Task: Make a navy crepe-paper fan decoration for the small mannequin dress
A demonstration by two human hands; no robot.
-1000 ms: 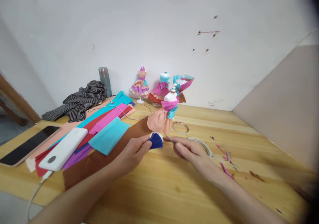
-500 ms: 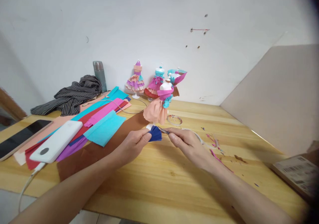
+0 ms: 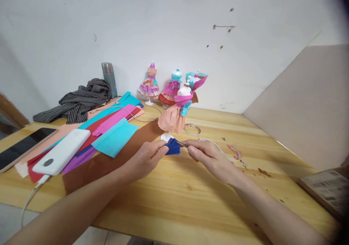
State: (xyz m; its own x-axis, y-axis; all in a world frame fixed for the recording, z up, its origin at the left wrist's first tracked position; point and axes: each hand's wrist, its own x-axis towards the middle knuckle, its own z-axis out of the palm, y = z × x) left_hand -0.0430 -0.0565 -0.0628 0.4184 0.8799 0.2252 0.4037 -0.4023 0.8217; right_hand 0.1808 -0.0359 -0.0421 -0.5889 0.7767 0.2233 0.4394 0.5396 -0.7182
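My left hand [image 3: 151,154] pinches a small pleated piece of dark blue crepe paper [image 3: 173,147] that fans out to the right. In my right hand [image 3: 205,156] is a slim metal tool, apparently scissors [image 3: 182,143], whose tip meets the upper edge of the blue paper. My fingers hide its handles. Just behind the paper stands a small white dress form [image 3: 184,91] on a round white base [image 3: 165,137], dressed in a peach skirt [image 3: 171,118], a magenta band and a turquoise ruffle.
Further dressed forms [image 3: 149,83] line the wall. Left lie crepe paper sheets [image 3: 116,137], a white power bank [image 3: 64,152] with cable, a phone [image 3: 24,147], striped cloth [image 3: 84,101] and a flask [image 3: 109,80]. Right are wire coils [image 3: 193,129], paper scraps [image 3: 236,152] and a cardboard box [image 3: 323,188].
The view has shifted slightly. Both hands keep their grips, and the blue paper sits a little further right in view, with more of the white base showing behind it.
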